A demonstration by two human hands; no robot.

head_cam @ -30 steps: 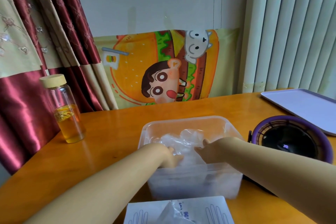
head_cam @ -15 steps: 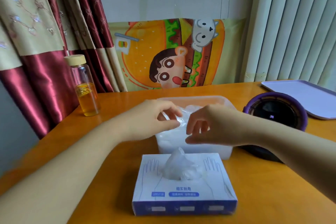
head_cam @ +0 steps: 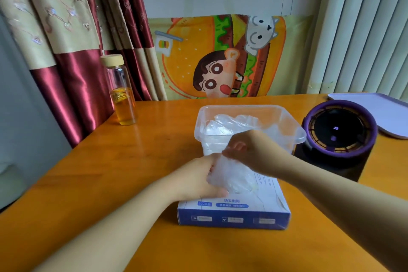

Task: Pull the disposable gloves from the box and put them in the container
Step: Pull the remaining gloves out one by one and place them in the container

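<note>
Box [head_cam: 234,213] lower centre on surface [head_cam: 106,174], slot facing up for easy draw. Left hand [head_cam: 198,181] rests on box top, likely steadying it, fingers curled on glove [head_cam: 233,175] rising from slot. Right hand [head_cam: 250,152] just above pinches glove top to lift. Container [head_cam: 242,107] mid-frame, directly behind box: short carry. Loose gloves [head_cam: 234,120] inside.

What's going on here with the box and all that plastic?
A person is pulling a clear glove out of the top of the blue-and-white box on the table. The left hand grips the crumpled plastic at the opening, while the right hand pinches its upper end. Just behind the box, the clear container already holds a pile of gloves. The glove in hand is not yet in it.
</note>
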